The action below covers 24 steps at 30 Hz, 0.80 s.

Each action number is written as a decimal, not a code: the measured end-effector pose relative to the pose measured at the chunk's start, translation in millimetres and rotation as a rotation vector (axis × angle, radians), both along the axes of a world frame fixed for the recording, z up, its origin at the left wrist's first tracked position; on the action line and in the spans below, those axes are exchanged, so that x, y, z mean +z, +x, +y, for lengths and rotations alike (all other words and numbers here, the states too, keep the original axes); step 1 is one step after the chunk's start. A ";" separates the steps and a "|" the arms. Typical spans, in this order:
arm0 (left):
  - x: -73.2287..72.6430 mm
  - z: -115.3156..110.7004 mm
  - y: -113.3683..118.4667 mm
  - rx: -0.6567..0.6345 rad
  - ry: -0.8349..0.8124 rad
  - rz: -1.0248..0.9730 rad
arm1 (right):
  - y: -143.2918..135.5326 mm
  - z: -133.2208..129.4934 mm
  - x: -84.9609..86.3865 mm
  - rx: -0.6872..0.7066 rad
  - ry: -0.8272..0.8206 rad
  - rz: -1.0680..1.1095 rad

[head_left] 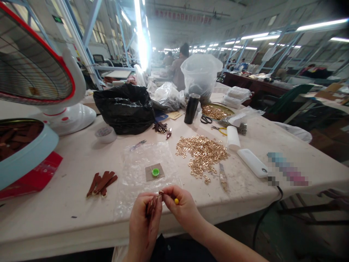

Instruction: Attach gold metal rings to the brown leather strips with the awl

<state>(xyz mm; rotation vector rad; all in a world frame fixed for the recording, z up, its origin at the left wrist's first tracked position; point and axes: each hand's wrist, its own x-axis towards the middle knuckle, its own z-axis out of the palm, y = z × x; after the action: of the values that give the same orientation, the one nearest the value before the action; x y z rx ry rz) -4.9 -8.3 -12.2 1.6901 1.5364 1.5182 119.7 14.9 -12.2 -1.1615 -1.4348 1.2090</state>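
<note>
My left hand (pixel 144 218) is closed around several brown leather strips (pixel 151 208), held upright in the palm. My right hand (pixel 181 205) pinches at their upper end, where a small gold ring (pixel 160 193) shows between both hands' fingertips. A round yellow end (pixel 176 201) pokes out of my right fingers; the rest of that thing is hidden. Beyond the hands, a small green cup (pixel 155 172) stands on a grey-brown square (pixel 148 175) upon a clear plastic sheet (pixel 133 163). Loose brown strips with rings (pixel 102 183) lie at left, and a heap of gold rings (pixel 203 153) at right.
A fan (pixel 68 118) and a light-blue tin of strips (pixel 32 154) stand at left. A black bag (pixel 124 109), a black cylinder (pixel 191 109) and scissors (pixel 206 119) are farther back. A white power bank-like block (pixel 252 162) lies at right, near a dark cable (pixel 261 214).
</note>
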 end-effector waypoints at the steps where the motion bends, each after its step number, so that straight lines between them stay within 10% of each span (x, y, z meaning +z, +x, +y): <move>1: 0.6 -0.2 -0.3 0.012 -0.018 -0.011 | 0.4 -0.7 0.4 0.013 0.014 0.000; 11: 8.5 -1.1 8.4 0.001 -0.171 -0.313 | 4.5 2.0 -3.4 0.068 -0.055 0.030; 24: 6.8 0.8 -4.5 -0.053 -0.076 -0.052 | 6.2 0.4 -2.8 0.104 -0.006 -0.025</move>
<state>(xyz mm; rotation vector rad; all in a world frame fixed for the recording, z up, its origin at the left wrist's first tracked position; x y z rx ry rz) -9.5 -7.5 -5.4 1.6237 1.4913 1.4474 125.8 15.3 -15.0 -1.1215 -1.5271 1.2753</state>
